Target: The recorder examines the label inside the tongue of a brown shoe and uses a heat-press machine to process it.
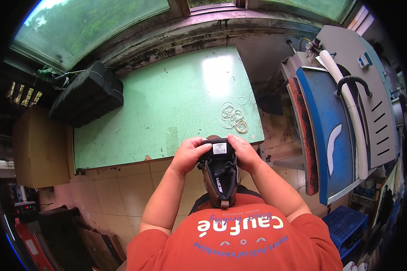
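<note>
Both hands hold a brown and black shoe (219,180) close in front of my red shirt, its heel toward me and its toe toward the table. My left hand (190,154) grips the left side of the black tongue, thumb on top. My right hand (245,152) grips the tongue's right side in the same way. A white label (220,148) shows on the tongue between the thumbs. The dark inside of the shoe is in view; its sole is hidden. Just beyond my right hand, several pale rubber bands (233,116) lie loose on the green table (163,99).
Black stacked bundles (90,97) sit at the table's left end, beside a cardboard box (40,149). To the right stands a large grey and blue machine (330,131) with hoses. A blue plastic crate (346,226) is below it. Windows (95,27) line the far wall.
</note>
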Motion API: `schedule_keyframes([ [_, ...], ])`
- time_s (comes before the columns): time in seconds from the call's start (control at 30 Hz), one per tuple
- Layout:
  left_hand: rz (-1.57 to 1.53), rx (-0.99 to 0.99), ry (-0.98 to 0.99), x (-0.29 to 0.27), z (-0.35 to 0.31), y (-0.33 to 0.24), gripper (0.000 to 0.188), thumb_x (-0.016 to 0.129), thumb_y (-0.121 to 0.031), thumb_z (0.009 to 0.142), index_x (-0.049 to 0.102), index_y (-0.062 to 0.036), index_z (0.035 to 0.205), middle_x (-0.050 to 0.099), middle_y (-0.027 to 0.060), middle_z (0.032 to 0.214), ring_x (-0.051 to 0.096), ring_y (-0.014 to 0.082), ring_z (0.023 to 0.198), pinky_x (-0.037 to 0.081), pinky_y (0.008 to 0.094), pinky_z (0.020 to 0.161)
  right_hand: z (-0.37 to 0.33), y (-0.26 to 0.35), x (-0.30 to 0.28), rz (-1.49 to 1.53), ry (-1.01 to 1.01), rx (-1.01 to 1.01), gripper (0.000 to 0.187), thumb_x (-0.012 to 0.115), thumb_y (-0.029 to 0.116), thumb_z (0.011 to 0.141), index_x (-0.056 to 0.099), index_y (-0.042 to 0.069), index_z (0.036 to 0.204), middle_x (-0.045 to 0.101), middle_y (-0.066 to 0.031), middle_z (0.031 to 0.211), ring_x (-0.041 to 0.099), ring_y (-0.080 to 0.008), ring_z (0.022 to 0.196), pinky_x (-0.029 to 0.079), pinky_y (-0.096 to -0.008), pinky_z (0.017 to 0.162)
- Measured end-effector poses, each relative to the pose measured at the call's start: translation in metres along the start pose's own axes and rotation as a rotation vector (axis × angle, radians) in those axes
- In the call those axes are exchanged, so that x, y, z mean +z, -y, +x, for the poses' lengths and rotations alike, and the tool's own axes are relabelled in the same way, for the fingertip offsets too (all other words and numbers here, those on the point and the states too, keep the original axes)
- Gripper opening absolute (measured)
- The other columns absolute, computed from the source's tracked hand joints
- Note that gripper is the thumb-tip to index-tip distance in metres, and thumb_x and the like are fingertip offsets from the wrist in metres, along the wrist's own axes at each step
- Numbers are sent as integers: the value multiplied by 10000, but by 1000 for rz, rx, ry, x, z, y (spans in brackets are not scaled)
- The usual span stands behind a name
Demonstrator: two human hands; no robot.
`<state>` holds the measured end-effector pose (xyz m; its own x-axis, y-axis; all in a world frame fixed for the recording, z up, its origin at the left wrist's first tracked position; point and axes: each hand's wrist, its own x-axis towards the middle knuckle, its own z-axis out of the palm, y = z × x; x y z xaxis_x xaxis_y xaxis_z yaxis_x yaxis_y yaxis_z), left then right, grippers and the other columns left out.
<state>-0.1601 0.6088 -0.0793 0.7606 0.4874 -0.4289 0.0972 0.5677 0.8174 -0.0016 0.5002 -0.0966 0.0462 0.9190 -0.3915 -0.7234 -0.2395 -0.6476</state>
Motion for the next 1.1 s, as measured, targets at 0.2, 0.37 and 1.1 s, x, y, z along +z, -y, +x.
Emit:
schedule_keyframes([
  [0.2, 76, 17, -12, 0, 1, 3, 121, 579, -117, 823, 589, -4, 862, 600, 16, 779, 540, 73, 683, 439, 212, 640, -1, 0, 1, -28, -12, -11, 339, 387, 299, 937, 536, 7, 1023, 587, -58, 945, 550, -114, 841, 438, -250, 762],
  [0.37, -14, 13, -27, 4, 4, 4, 155, 571, -159, 841, 593, -6, 839, 604, 20, 761, 542, 71, 661, 442, 209, 622, 0, -2, 1, -25, -14, -10, 338, 392, 298, 935, 539, 7, 1025, 587, -58, 952, 549, -117, 843, 435, -248, 766],
  [1.1, 299, 7, -79, 10, 9, -8, 172, 645, -186, 753, 550, -50, 704, 532, -24, 667, 460, 44, 618, 379, 196, 547, 0, 0, 5, -143, 20, -72, 330, 369, 256, 940, 547, -3, 1040, 579, -49, 946, 522, -104, 844, 416, -248, 779],
])
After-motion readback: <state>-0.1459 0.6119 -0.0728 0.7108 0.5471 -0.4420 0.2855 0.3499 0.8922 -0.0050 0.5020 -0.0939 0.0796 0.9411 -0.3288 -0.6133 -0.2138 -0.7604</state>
